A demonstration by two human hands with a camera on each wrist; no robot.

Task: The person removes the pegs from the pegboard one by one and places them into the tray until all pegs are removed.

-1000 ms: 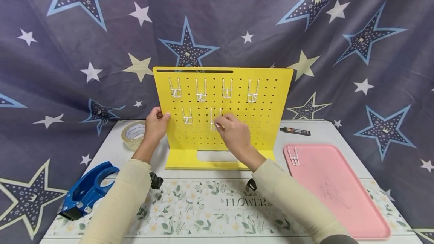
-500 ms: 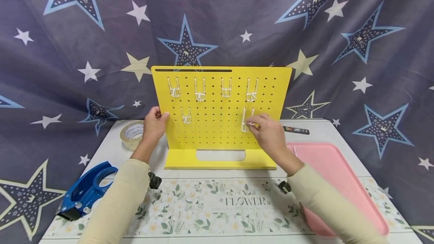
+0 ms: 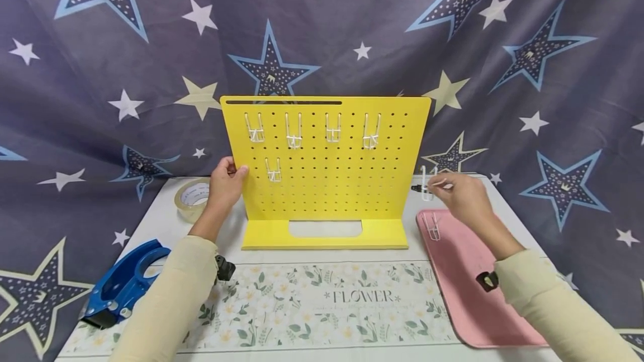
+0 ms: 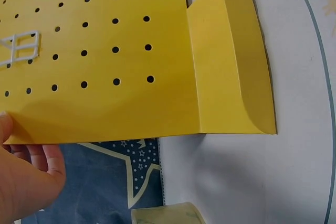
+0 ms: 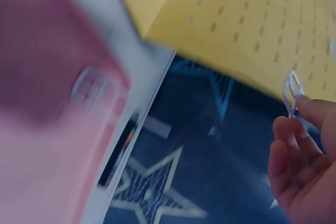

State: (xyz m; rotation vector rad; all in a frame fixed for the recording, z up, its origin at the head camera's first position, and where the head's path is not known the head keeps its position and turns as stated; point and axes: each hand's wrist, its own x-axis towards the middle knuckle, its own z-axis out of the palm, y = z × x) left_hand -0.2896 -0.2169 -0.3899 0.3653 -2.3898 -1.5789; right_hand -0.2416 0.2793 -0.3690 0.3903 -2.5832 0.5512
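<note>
A yellow pegboard stands upright on its base in the head view. My left hand grips its left edge, with the thumb on the front face and the fingers behind. Several white wire hooks hang on the board, most of them in the top row and one lower at the left. My right hand pinches another white wire hook between thumb and fingers, in the air past the board's right edge. Below it, one more hook lies on the pink tray.
A roll of clear tape sits behind my left forearm. The blue tape dispenser stands at the front left. A dark narrow object lies behind the tray. The patterned curtain hangs at the back.
My right hand has carried its hook from the board's middle row rightward, past the board's edge to above the tray's back. My left hand keeps its grip on the board.
</note>
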